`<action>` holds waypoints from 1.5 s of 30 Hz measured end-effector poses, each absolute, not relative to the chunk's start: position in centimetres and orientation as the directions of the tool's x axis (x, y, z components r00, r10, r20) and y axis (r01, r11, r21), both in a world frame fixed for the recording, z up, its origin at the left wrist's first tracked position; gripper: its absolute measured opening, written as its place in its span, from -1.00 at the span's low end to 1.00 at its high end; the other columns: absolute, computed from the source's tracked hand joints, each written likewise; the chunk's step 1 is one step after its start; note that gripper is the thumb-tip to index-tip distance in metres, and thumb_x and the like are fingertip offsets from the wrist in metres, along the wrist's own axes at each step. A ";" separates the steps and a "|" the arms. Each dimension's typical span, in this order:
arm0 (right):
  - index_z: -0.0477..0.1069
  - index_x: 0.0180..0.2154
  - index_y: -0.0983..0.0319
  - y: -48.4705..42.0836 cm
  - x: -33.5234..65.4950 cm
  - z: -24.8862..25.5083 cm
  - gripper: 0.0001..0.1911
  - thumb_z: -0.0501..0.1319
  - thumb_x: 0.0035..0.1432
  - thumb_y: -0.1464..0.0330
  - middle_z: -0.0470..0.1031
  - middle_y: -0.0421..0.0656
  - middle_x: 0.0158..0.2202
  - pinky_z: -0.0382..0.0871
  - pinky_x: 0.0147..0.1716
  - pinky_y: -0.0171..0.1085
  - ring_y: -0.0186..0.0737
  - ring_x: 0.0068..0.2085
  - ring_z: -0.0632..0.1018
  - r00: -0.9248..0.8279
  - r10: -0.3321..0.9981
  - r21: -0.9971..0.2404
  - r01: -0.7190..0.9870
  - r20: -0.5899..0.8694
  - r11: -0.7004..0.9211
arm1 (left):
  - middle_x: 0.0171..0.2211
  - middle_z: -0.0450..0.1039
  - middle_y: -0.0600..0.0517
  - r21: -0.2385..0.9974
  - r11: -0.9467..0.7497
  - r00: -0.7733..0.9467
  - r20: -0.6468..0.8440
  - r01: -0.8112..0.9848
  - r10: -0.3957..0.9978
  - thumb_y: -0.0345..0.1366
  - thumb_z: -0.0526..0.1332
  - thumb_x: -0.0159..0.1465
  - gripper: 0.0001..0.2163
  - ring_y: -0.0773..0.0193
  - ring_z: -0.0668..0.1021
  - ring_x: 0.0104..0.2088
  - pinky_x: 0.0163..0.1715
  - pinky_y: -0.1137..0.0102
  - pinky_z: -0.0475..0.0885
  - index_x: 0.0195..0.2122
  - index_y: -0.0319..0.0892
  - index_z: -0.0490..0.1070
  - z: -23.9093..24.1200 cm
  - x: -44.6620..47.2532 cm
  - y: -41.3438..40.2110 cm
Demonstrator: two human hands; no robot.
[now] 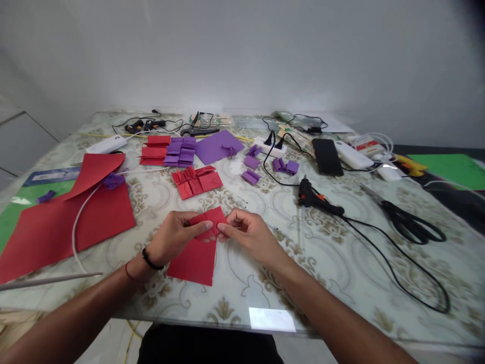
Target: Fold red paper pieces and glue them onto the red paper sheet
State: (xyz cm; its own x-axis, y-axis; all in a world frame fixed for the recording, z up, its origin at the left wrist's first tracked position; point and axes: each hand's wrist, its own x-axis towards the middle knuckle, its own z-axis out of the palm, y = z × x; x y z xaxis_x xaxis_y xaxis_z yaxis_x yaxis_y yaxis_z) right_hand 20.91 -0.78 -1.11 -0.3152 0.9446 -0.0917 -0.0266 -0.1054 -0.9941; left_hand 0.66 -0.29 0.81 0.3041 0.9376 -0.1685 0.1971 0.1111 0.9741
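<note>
head view: left of the hot-glue gun point(317, 198), left hand point(175, 235) and right hand point(250, 233) pinch creased red paper point(212, 217), seemingly to steady it.

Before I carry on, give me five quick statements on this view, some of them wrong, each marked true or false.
1. The left hand and right hand both hold the small red paper. True.
2. The right hand grips the glue gun. False: the glue gun lies on the table.
3. A black band circles the left wrist. True.
4. The scissors lie left of both hands. False: the scissors lie to the right.
5. The phone lies right of the flat purple sheet. True.
</note>
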 end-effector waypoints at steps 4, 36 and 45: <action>0.40 -0.45 0.21 -0.8 20.9 -1.3 -0.65 0.43 0.10 0.13 0.59 -0.20 -0.48 0.47 -0.31 -0.25 -0.20 -0.37 0.63 -0.301 0.951 -0.997 -0.011 -0.065 -0.071 | -0.47 0.66 -0.02 0.976 0.115 0.297 -0.166 0.184 0.940 -0.14 0.37 0.24 -0.72 0.21 0.65 -0.41 -0.36 0.43 0.50 -0.50 -0.24 0.58 0.9 0.8 -0.3; 0.45 -0.42 0.20 -1.4 20.8 -0.6 -0.74 0.32 0.22 0.18 0.42 -0.23 -0.46 0.27 -0.35 -0.27 -0.25 -0.40 0.41 -0.373 0.926 -0.995 0.055 0.056 0.083 | -0.66 0.03 0.15 0.956 0.071 0.437 -0.196 0.286 0.878 -0.17 0.34 0.21 -0.55 0.41 0.12 -0.59 -0.60 0.41 0.00 -0.71 -0.19 0.21 1.0 0.4 -0.7; 0.42 -0.39 0.20 -1.5 20.9 -0.3 -0.74 0.21 0.35 0.22 0.41 -0.22 -0.42 0.23 -0.33 -0.28 -0.26 -0.36 0.39 -0.468 0.880 -0.980 0.122 0.082 0.156 | -0.66 -0.04 0.15 0.948 0.089 0.492 -0.238 0.306 0.837 -0.20 0.36 0.19 -0.54 0.42 0.07 -0.60 -0.60 0.39 -0.06 -0.72 -0.19 0.16 0.8 0.2 -0.6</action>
